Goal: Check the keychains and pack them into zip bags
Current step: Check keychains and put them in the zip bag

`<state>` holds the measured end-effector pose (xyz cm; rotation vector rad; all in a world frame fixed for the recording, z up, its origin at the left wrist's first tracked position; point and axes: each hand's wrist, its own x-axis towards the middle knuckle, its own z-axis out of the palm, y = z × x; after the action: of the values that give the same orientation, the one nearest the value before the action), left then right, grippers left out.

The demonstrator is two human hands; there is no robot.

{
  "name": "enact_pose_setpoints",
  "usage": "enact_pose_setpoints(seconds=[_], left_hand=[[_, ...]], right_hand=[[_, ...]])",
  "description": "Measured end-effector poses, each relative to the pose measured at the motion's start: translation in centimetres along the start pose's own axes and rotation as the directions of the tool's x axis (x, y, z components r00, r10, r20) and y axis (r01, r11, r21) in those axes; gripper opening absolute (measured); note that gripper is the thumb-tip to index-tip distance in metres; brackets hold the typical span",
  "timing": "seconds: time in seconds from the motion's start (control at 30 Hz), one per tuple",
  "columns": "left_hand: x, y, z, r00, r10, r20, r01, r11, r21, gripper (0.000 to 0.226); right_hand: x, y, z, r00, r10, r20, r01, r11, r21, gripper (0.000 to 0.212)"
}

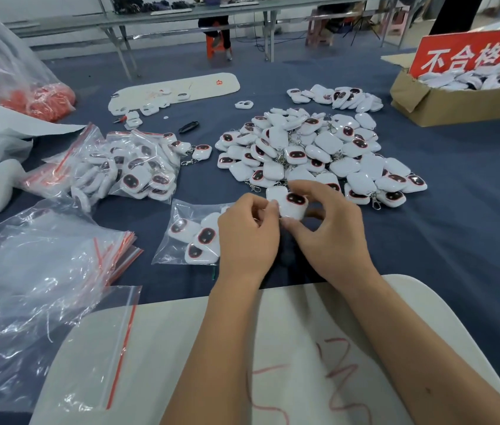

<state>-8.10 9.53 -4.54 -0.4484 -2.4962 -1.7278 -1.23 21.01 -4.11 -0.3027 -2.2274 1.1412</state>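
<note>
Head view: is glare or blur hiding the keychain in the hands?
Head view: light is even; the held keychain reads sharp enough between the left hand and right hand. Glare streaks the empty zip bags. Wide-angle bending curves the edges, and the red sign is slightly soft.

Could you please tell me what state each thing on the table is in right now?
Left hand: pinching the held keychain.
Right hand: gripping the same keychain.
Held keychain: lifted, face up.
Part-filled zip bag: lying flat, several keychains inside.
Loose keychain pile: unpacked.
Empty zip bags: stacked, unfilled.
Cardboard box: open.
</note>
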Motion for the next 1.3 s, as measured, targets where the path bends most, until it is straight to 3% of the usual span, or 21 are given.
enact_pose_setpoints(seconds=[0.07,0.13,0.33,0.47,0.9,1.1,1.3], left_hand=[[0.2,0.3,-0.4,0.998,-0.062,0.009,0.063,0.992,-0.105,0.021],[0.3,0.4,-0.8,0.996,-0.088,0.035,0.093,0.98,-0.176,0.021],[0.3,0.5,-1.8,0.981,-0.137,0.141,0.176,0.932,-0.318,0.014],[0.3,0.2,-2.0,0.98,-0.129,0.154,0.166,0.95,-0.263,0.013],[0.4,-0.1,-2.1,0.981,-0.082,0.175,0.127,0.957,-0.262,0.011],[-0.1,0.2,-1.7,0.974,0.026,0.224,0.045,0.951,-0.307,0.01],[-0.1,0.3,-1.4,0.997,0.015,0.071,0.002,0.973,-0.233,0.009]], right_hand=[[-0.2,-0.2,0.2,0.997,-0.032,0.07,0.016,0.975,0.222,0.059],[-0.3,-0.1,0.4,0.988,-0.05,0.148,-0.003,0.941,0.337,0.068],[0.4,0.6,0.4,0.987,0.098,0.126,-0.148,0.861,0.487,0.062],[0.5,0.9,0.2,0.977,0.149,0.151,-0.208,0.815,0.54,0.048],[0.6,1.3,0.2,0.971,0.162,0.176,-0.235,0.779,0.581,0.038],[0.7,1.2,0.2,0.955,0.231,0.184,-0.291,0.837,0.463,0.014],[0.8,1.3,0.4,0.958,0.272,0.091,-0.283,0.845,0.453,0.01]])
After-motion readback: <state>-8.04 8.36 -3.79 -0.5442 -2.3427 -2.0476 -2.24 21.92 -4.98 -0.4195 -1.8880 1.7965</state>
